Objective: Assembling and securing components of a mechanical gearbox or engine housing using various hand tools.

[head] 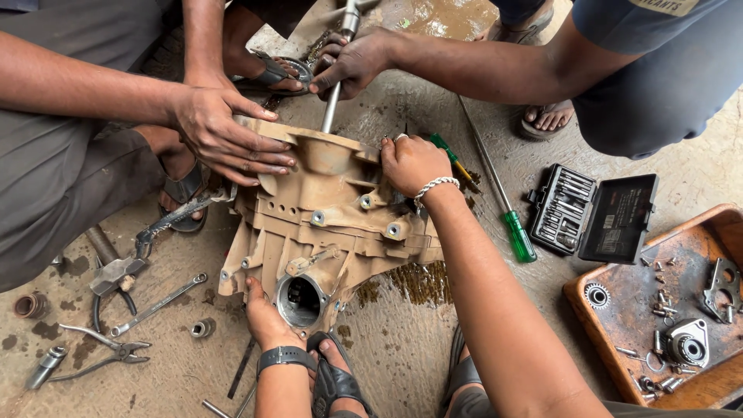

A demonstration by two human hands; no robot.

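A dirty tan metal engine casing point(333, 224) lies on the concrete floor between several people. My left hand point(263, 313), with a dark wristwatch, grips its near lower edge beside a round bore point(300, 302). My right hand point(412, 162), with a beaded bracelet, clutches the casing's far right rim. Another person's hand point(224, 133) presses flat on the casing's left top. A third person's hand point(352, 62) grasps a steel rod point(331, 104) that enters the casing's top.
Two green-handled screwdrivers point(517, 236) lie right of the casing, beside an open black bit set point(592, 217). An orange tray point(619, 340) with bolts and small parts sits at the right. A spanner point(159, 303), pliers point(108, 352) and sockets point(203, 328) lie at the left. Sandalled feet surround the casing.
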